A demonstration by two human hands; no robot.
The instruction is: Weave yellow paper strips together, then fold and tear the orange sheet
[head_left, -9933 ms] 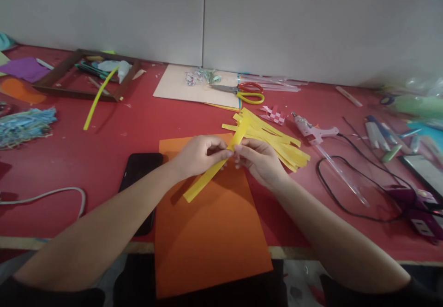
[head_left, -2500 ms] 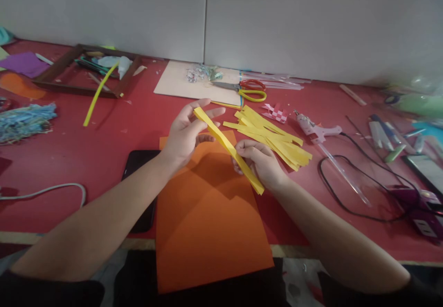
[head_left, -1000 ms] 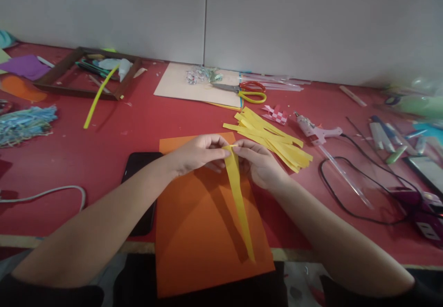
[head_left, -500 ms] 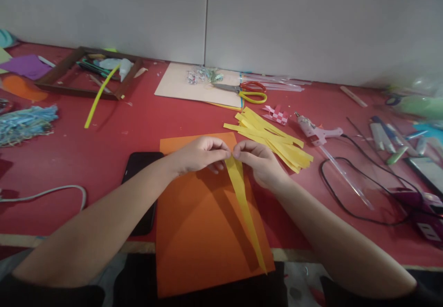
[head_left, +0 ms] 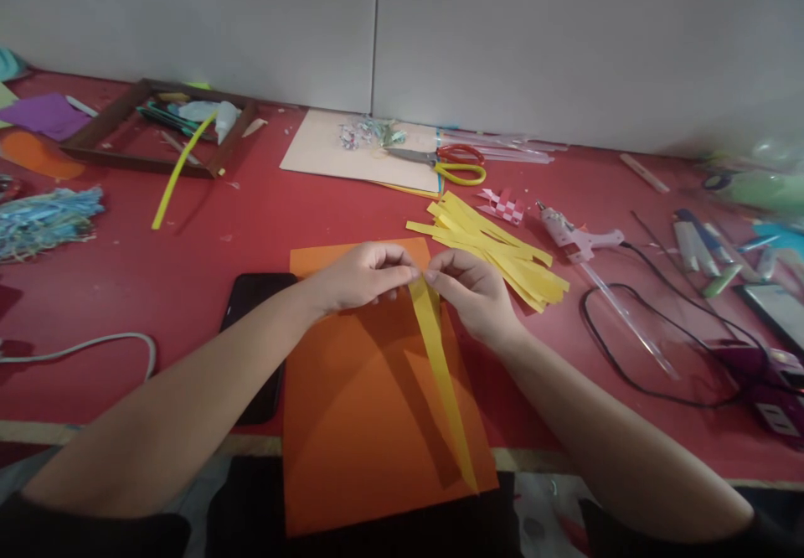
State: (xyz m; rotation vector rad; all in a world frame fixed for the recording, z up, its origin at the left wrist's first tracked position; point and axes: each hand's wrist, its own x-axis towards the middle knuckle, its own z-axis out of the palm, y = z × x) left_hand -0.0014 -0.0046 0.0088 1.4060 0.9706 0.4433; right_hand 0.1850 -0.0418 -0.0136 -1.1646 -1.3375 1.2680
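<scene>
Between the fingertips of both hands is the upper end of a yellow paper strip. My left hand pinches its left corner, and my right hand pinches the right one. The rest of the strip hangs down toward me over an orange sheet, which juts past the table's front edge. What the fingertips do to the strip's end is partly hidden. Beyond my right hand lies a pile of yellow paper strips. A black phone is partly under my left forearm.
Scissors rest on a beige board at the back. To the right are a pink woven paper piece, a glue gun with its cord, and a purple power strip. A brown frame with small supplies stands back left.
The strip earlier slanted across my hands, with my left fingers spread at 2.5 s ago. Since then both hands have met at one end and it hangs down. Over the last half second they barely moved.
</scene>
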